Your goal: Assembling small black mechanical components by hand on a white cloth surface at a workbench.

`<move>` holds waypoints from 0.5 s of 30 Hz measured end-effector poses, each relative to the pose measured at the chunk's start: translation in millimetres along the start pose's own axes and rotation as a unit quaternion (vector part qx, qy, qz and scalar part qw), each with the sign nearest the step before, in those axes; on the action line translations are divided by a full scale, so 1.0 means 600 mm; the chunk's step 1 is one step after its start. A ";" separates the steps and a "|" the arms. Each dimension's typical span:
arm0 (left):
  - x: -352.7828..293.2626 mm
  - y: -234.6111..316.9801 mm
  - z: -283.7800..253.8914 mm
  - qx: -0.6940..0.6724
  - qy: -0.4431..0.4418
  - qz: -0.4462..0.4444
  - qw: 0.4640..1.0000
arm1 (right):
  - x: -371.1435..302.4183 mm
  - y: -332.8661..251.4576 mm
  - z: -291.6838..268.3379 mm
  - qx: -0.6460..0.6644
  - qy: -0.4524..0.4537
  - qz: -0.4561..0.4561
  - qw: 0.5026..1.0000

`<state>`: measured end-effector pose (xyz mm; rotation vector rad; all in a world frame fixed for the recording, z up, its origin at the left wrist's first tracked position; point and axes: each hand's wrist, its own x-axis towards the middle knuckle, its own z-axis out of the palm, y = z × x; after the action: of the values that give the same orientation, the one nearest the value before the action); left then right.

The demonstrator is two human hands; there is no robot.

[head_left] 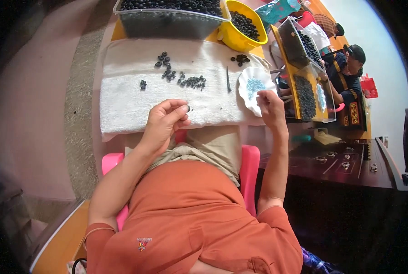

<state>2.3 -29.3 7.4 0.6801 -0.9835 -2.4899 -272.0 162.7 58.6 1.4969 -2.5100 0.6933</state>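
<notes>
My left hand is above the near edge of a white towel, thumb and fingertips pinching a small black ring-shaped part. At the right, my right hand hovers over the near rim of a white scalloped plate. Its fingers are pressed together; anything between them is too small to make out. Tiny light-blue pieces lie in the plate. Beyond my left hand, small black round parts are scattered in loose clusters on the towel. A thin dark pointed tool lies left of the plate.
A clear bin full of black parts and a yellow tub stand behind the towel. A few dark parts sit beside the plate. At the right, a co-worker works at another table with clear bins.
</notes>
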 end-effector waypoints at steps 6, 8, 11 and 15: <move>0.000 -0.005 0.003 -0.036 -0.032 -0.010 0.999 | -0.012 -0.153 0.074 0.521 -0.128 0.053 0.842; -0.004 -0.006 0.003 -0.089 -0.052 -0.027 0.994 | -0.011 -0.197 0.103 0.539 -0.128 -0.001 0.833; -0.009 0.003 0.012 -0.128 -0.088 -0.044 0.987 | -0.007 -0.213 0.127 0.553 -0.123 -0.028 0.823; -0.012 0.010 0.008 -0.118 -0.076 -0.055 0.989 | -0.001 -0.216 0.120 0.559 -0.147 0.001 0.816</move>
<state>6.6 -27.5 16.9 0.4891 -0.7002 -2.7312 -151.9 78.7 35.6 1.9531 -2.3040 2.3791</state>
